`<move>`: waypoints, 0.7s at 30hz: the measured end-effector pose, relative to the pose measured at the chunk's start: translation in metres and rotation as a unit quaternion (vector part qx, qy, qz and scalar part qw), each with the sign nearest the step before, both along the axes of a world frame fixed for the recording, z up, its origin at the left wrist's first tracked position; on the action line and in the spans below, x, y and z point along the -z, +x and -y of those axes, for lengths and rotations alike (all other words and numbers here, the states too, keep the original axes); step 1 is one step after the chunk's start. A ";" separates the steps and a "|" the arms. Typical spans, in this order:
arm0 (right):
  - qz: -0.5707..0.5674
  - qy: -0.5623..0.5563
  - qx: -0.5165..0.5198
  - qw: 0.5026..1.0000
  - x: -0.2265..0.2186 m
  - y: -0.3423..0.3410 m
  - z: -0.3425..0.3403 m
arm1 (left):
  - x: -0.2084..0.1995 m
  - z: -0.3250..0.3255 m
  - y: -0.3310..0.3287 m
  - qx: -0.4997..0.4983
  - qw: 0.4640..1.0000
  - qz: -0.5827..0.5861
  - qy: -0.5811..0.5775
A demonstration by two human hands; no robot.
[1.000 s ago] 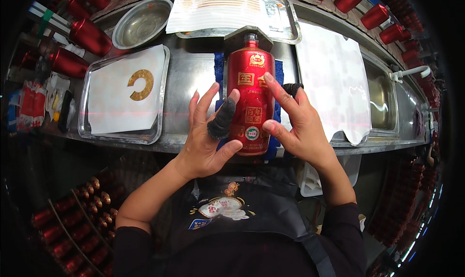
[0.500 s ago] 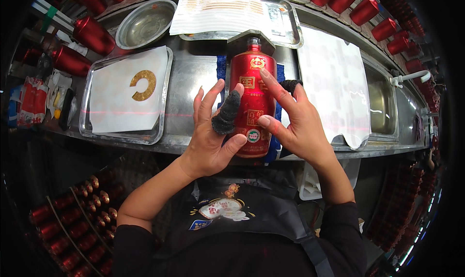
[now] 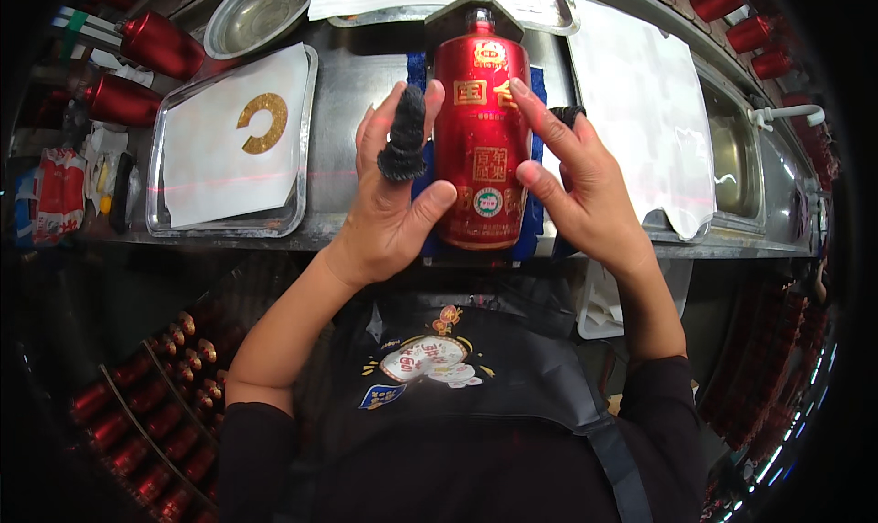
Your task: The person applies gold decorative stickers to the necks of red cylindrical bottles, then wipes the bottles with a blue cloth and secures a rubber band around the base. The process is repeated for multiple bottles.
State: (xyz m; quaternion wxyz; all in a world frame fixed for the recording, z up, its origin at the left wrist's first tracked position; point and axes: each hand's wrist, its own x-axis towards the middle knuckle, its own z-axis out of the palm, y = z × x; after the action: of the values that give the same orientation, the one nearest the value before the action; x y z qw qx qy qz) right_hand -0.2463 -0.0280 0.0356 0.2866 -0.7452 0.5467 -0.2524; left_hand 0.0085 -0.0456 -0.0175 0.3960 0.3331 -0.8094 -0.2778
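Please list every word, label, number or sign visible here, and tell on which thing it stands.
Described by place, without quoting:
Red bottle, top: gold crest, its lettering too small to read.
Below it: large gold characters.
Lower half: framed gold characters.
Near the base: round green-and-white label, too small to read.
Black apron: colourful print with lettering, partly unclear.
Red-and-white package: print too blurred to read.

Apron (image 3: 540, 368): black
Print (image 3: 428, 357): white, gold, blue; on apron front
Strap (image 3: 618, 473): dark, flat; at apron's right edge
Sleeves (image 3: 663, 409): black, short; flanking apron
Finger covers (image 3: 402, 144): black, ribbed; forward of apron
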 end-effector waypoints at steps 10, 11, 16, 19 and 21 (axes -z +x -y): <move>0.011 -0.050 -0.063 0.997 0.023 -0.011 -0.007 | 0.005 0.001 -0.003 0.037 0.999 0.021 -0.006; 0.010 -0.051 -0.067 0.996 0.024 -0.011 -0.006 | 0.005 0.001 -0.002 0.033 0.999 0.029 -0.012; 0.015 -0.055 -0.084 0.995 0.026 -0.011 -0.004 | 0.005 -0.001 0.001 0.030 0.999 0.034 -0.014; 0.030 -0.035 -0.080 0.996 0.024 -0.011 -0.006 | 0.007 -0.002 0.002 0.022 1.000 0.022 -0.006; 0.059 -0.009 -0.067 0.996 0.023 -0.010 -0.008 | 0.009 -0.001 0.002 0.019 0.999 -0.021 0.016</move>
State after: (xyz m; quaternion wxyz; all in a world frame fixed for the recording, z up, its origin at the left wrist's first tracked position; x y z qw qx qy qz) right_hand -0.2566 -0.0201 0.0129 0.3278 -0.7663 0.4755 -0.2815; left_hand 0.0106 -0.0444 -0.0269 0.4025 0.3181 -0.8024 -0.3050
